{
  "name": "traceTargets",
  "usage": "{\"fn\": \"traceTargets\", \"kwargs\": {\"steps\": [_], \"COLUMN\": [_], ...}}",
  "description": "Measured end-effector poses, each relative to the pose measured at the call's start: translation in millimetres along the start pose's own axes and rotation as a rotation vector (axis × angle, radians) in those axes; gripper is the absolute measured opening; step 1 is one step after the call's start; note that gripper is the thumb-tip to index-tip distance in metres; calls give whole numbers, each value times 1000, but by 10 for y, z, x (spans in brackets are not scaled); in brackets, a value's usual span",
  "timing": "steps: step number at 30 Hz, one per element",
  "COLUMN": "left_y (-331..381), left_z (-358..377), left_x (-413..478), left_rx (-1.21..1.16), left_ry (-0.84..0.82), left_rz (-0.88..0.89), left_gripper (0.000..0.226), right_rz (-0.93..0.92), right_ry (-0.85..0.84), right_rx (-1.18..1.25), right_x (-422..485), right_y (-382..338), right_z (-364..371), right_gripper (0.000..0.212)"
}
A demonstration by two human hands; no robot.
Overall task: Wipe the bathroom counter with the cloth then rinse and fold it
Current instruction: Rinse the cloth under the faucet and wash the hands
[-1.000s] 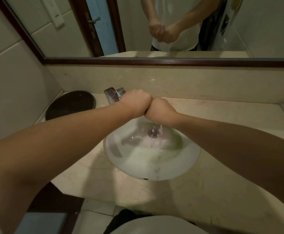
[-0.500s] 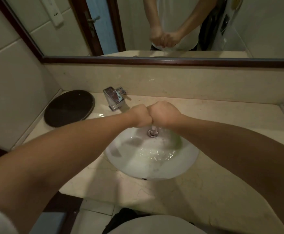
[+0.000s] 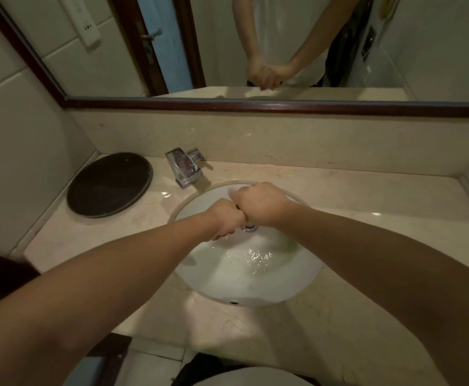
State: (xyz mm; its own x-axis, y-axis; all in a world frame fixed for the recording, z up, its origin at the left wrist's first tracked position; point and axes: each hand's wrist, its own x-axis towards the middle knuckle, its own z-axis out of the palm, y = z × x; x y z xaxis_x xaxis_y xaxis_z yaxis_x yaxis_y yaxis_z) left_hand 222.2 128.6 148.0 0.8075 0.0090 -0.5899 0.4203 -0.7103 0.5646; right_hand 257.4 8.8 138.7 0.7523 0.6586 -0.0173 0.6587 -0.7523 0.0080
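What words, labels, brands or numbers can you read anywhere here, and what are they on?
No text here can be read.
The faucet: no brand mark shows.
The white wall fitting, reflected in the mirror: only dark slots, no letters.
The small dark panel, reflected at the right: too blurred to read.
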Motion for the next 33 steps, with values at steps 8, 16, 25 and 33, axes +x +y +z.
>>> {"fn": "traceTargets", "kwargs": {"steps": [8, 16, 25, 33], "left_y": [101, 74, 4, -158], "left_z": [-145, -204, -97, 3], "left_x": [54, 42, 24, -190], "left_rx": [47, 97, -43, -601], "left_ry": [133, 178, -16, -413], "left_rz": [71, 130, -13, -164], "left_gripper": [17, 23, 20, 35], "right_rz": [251, 335, 197, -167], "right_ry": [19, -32, -105, 51], "right_rx": [37, 195, 110, -69], "right_x": [124, 160, 48, 70], "right_y": [-16, -79, -13, 1], "right_z": [-56, -74, -107, -181], "right_gripper": [21, 15, 7, 30]}}
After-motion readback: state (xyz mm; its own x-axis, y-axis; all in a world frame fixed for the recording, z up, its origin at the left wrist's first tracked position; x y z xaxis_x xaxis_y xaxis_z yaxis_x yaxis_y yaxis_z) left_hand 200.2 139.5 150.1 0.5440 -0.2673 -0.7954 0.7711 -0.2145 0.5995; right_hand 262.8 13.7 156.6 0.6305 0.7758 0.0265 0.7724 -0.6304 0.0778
